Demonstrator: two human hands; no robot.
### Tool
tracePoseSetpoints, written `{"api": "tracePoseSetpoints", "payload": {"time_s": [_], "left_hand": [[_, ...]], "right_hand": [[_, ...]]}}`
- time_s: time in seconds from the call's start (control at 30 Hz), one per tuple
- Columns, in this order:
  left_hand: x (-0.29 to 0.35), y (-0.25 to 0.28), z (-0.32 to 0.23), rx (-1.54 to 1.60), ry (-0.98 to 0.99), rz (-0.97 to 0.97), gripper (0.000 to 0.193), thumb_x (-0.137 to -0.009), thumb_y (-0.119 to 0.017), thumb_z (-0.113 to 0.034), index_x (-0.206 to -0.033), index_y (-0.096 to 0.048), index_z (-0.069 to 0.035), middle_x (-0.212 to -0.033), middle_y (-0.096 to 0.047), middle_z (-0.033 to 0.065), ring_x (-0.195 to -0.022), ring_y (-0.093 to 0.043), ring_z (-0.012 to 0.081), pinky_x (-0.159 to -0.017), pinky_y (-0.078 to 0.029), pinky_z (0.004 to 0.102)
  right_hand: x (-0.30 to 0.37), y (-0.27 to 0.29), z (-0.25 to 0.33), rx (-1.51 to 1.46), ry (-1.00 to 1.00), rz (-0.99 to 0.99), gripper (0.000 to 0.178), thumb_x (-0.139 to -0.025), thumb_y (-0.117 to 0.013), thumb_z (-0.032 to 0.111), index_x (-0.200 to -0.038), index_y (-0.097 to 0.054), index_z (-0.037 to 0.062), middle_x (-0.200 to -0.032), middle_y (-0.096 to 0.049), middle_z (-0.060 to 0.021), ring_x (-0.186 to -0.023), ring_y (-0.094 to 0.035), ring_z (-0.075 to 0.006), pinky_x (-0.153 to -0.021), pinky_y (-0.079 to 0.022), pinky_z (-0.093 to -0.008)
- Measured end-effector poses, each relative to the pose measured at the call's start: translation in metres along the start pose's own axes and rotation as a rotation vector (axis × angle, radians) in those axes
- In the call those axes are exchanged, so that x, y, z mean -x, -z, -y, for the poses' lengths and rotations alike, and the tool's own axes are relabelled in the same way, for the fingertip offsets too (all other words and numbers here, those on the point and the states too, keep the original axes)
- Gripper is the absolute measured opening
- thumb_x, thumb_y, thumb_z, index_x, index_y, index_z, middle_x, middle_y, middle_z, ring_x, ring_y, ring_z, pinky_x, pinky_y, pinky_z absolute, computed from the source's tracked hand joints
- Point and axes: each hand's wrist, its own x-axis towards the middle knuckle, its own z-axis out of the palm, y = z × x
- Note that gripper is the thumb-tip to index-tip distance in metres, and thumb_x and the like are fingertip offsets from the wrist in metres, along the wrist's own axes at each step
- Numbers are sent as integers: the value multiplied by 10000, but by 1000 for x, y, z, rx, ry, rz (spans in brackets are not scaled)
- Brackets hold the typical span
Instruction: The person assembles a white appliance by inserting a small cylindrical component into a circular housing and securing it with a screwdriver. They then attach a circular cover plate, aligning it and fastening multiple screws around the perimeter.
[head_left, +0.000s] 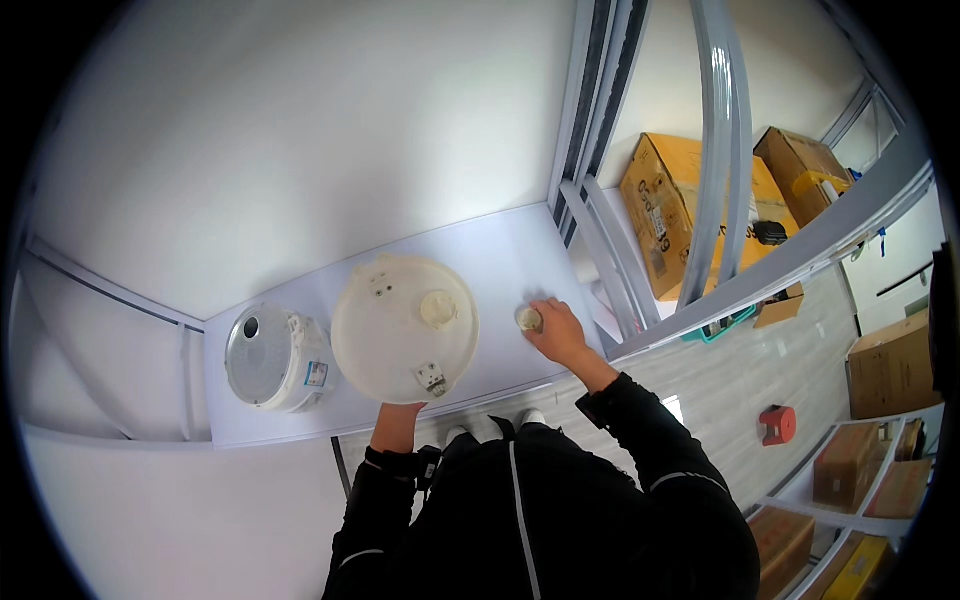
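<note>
A large round cream-white lid (375,335) is over the white table, its near edge at my left hand (403,412). The fingers of that hand go out of sight beneath the lid, which they appear to grip. On the lid are a small pale round piece (438,309), a metal latch (432,379) near the close edge and a small fitting (382,286) near the far edge. Farther right, my right hand (556,331) is closed round a small pale round cup (529,319) at the table's right part. What the cup contains is too small to tell.
Left of the lid lies a white drum-shaped appliance (275,358). The white table (500,245) meets a wall behind and grey metal framing (720,160) at the right. Beyond stand a yellow-brown carton (670,210), a red stool (777,425) and shelves (850,520) with boxes.
</note>
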Motion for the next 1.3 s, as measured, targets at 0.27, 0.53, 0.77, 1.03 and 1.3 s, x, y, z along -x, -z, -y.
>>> {"api": "tracePoseSetpoints", "payload": {"time_s": [0.27,0.53,0.77,1.03,1.3], "left_hand": [[-3,-1,3,-1,-2,-12,631,-1090,-587,-389,-1611,-396,-89,-1565,-537,147,-1381,-593,298,-1092,-581,466],[-13,7,12,-13,6,-30,627,-1087,-590,-391,-1605,-406,-89,-1558,-544,142,-1374,-599,297,-1088,-583,466],[-16,18,17,-12,40,-70,623,-1085,-593,-392,-1600,-414,-89,-1553,-551,139,-1367,-605,296,-1084,-584,466],[11,19,-11,-83,62,-303,591,-1072,-632,-332,-1581,-440,-102,-1523,-583,94,-1323,-633,246,-1037,-595,436],[40,40,-46,-382,-25,-466,547,-1069,-638,-271,-1561,-483,-88,-1464,-635,89,-1278,-661,212,-1021,-584,387]], "right_hand": [[-5,-4,3,6,32,-21,540,-834,-846,241,-1314,-661,77,-1242,-656,-140,-1168,-620,-370,-995,-532,-463],[-4,63,69,-326,213,-175,343,-864,-834,164,-1172,-706,86,-1014,-682,-77,-852,-646,-270,-754,-545,-367],[3,44,84,-236,297,71,256,-893,-818,206,-1113,-714,124,-941,-702,-42,-725,-653,-263,-703,-551,-404],[-8,-26,90,-48,359,416,486,-901,-805,363,-1264,-648,81,-1111,-691,-136,-934,-712,-377,-795,-580,-489],[-5,-66,144,98,280,449,717,-884,-808,467,-1428,-548,79,-1213,-621,-226,-972,-714,-440,-833,-592,-515]]}}
